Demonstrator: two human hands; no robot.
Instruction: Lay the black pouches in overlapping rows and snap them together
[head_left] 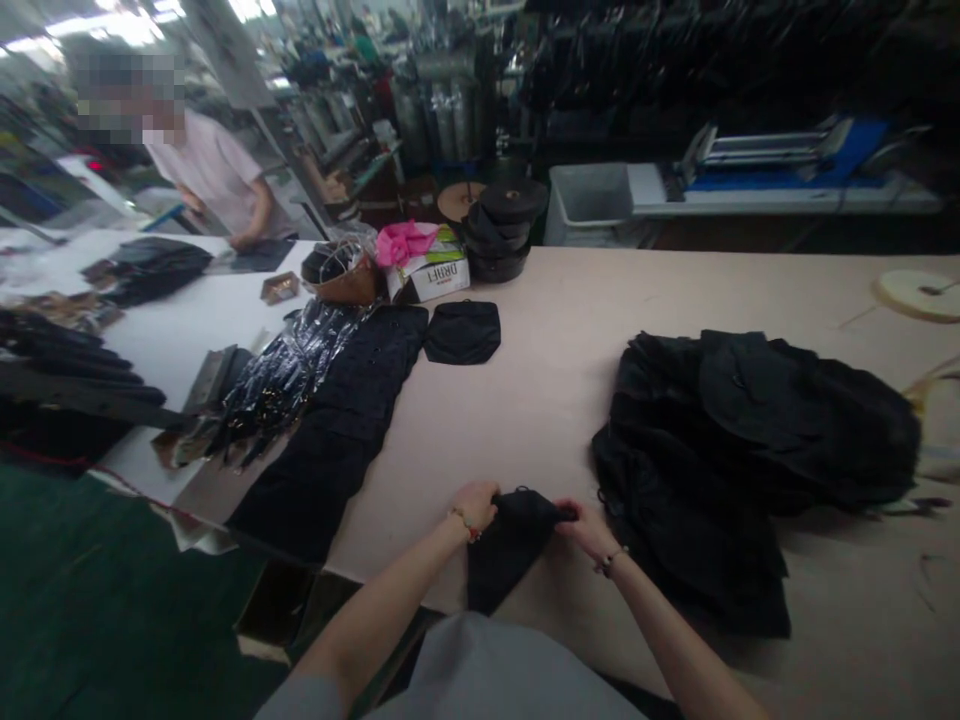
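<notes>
At the table's near edge I hold a black fabric piece [510,545] between my hands. My left hand [478,505] is closed on its upper left corner, with the fingertips partly hidden. On the right side, my right hand [589,527] pinches the other upper corner. A small loop stands out at the piece's top edge, and its lower end hangs toward my body. To the right lies a large heap of black fabric pieces [750,430]. A similar flat black piece [463,333] rests farther away, left of the middle.
Black pieces [337,430] lie in overlapping rows at the left, beside plastic-wrapped items [292,365]. At the back are a basket [349,280], a white box [435,280] and black rolls [502,230]. A cream reel [922,293] is at far right. A co-worker [217,170] stands across the left table.
</notes>
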